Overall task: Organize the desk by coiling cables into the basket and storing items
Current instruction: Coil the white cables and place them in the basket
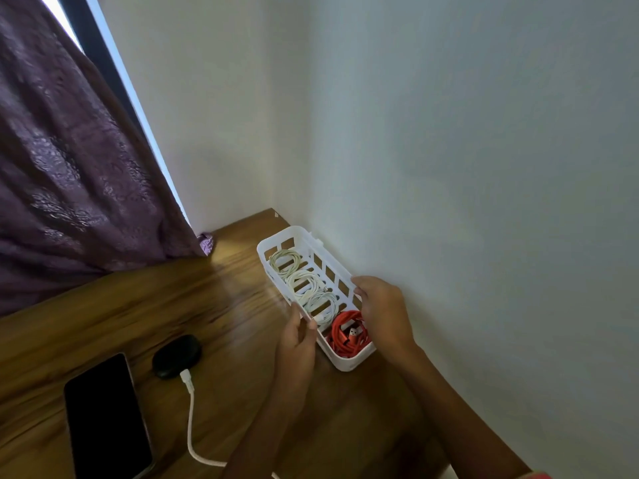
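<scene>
A white slotted plastic basket lies on the wooden desk against the wall. Inside it are three white coiled cables in a row and a red coiled cable at the near end. My left hand grips the basket's left rim, thumb over the edge. My right hand grips the right rim near the wall. A loose white cable runs over the desk to a black oval case.
A black phone lies face up at the desk's left front. A purple curtain hangs over the desk's back left. White walls meet in the corner behind the basket.
</scene>
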`<action>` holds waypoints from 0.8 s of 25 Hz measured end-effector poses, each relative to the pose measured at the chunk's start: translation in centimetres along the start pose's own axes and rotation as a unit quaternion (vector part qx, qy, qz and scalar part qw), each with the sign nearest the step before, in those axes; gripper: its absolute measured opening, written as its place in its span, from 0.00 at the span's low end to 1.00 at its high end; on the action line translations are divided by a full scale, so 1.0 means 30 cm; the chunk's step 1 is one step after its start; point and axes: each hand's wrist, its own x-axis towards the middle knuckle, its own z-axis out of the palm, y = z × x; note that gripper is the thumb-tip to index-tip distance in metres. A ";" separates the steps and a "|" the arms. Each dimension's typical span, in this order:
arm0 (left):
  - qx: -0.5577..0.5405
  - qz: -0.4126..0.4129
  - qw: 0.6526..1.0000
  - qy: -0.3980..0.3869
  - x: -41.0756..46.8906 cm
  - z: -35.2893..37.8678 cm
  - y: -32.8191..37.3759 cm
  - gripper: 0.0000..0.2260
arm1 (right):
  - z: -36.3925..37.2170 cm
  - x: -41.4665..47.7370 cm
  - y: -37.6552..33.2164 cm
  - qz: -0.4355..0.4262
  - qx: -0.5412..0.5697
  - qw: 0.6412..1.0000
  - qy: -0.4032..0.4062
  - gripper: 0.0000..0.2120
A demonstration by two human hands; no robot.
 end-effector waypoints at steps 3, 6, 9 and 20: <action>0.015 0.006 1.000 -0.005 0.001 0.009 0.000 0.23 | 0.002 0.001 0.009 -0.002 0.003 1.000 0.001 0.14; 0.035 0.007 0.999 -0.006 0.015 0.004 -0.016 0.23 | 0.025 -0.051 0.032 -0.060 -0.024 0.997 0.044 0.16; 0.049 0.010 0.999 -0.016 0.033 -0.012 -0.019 0.25 | 0.082 -0.159 0.076 -0.239 -0.059 0.962 0.122 0.19; 0.095 -0.008 0.995 -0.032 0.074 0.017 0.000 0.28 | 0.165 -0.172 0.208 -0.385 -0.171 0.893 0.158 0.18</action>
